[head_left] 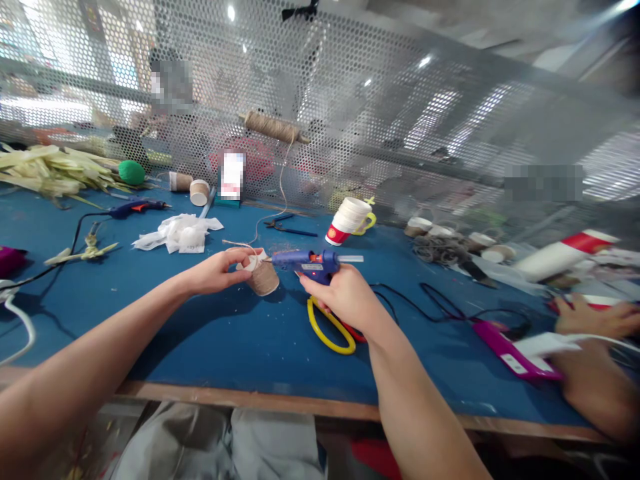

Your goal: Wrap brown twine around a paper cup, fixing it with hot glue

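Note:
My left hand (220,270) is closed around a paper cup (262,275) partly wrapped in jute twine, holding it tilted above the blue table (225,333). My right hand (343,293) grips a blue hot glue gun (310,262), its nozzle pointing left at the cup's rim. A strand of twine (283,180) runs up from the cup to a twine spool (273,127) hung on the mesh screen. Yellow-handled scissors (327,330) lie on the table just under my right hand.
A stack of paper cups (350,220), black pliers (287,227), white tissue (177,233), a second glue gun (133,208), a green ball (131,172) and dried leaves (50,170) lie around. Another person's hand (595,320) rests at right near a magenta tool (505,347). Black cables cross the table.

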`<state>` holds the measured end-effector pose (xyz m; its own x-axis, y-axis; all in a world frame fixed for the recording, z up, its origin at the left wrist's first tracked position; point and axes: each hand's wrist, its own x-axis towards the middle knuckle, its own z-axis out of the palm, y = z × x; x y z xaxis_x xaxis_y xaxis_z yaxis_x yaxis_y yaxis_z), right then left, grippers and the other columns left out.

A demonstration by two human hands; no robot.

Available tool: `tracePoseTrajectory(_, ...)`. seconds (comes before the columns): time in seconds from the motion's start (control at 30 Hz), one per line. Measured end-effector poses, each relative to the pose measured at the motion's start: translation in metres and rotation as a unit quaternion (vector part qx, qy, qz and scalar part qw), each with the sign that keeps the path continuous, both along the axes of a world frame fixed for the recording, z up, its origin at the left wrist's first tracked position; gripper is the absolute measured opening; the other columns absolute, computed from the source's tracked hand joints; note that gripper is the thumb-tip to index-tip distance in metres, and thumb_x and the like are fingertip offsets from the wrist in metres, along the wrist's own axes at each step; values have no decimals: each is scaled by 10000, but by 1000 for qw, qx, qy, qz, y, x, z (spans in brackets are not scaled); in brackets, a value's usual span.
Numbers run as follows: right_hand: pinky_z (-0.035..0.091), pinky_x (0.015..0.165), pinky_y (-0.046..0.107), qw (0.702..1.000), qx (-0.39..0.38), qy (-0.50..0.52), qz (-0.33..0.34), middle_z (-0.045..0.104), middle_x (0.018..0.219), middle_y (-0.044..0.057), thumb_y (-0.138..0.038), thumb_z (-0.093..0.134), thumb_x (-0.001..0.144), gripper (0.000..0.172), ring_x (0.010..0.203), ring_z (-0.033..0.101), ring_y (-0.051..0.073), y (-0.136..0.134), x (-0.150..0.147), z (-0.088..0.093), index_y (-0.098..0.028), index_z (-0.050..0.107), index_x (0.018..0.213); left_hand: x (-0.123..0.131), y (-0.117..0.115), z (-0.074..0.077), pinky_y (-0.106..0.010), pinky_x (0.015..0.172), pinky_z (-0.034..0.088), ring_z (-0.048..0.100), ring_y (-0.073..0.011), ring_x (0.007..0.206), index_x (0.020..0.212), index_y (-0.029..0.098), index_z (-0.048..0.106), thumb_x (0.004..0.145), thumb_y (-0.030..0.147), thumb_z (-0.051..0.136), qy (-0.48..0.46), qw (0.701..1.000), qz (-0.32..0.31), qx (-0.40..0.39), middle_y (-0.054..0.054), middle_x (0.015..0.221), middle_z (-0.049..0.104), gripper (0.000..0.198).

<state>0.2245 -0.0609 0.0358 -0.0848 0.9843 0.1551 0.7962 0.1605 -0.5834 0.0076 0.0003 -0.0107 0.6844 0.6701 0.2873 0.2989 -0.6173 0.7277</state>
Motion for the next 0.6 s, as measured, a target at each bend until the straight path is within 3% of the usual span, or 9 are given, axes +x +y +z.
tracePoseTrajectory(0.33, 383, 391, 212, 1000, -14, 22, -9, 461, 332, -21, -333, 509, 684, 306, 305, 450, 97, 12, 4, -5, -193, 398, 435, 0, 0, -1, -304, 934, 329, 407, -191, 1152, 704, 163, 452, 764, 279, 441, 3, 1000, 20, 0, -97, 1269, 443, 131)
tracePoseTrajectory(0.6, 367, 376, 199, 996, -49, 74, -13, 440, 335, -39, -288, 519, 672, 234, 305, 424, 79, 15, 4, -7, -177, 437, 484, 0, 0, 0, -302, 940, 329, 396, -188, 1163, 699, 164, 461, 762, 275, 431, -8, 1000, 11, 3, -101, 1245, 463, 131)
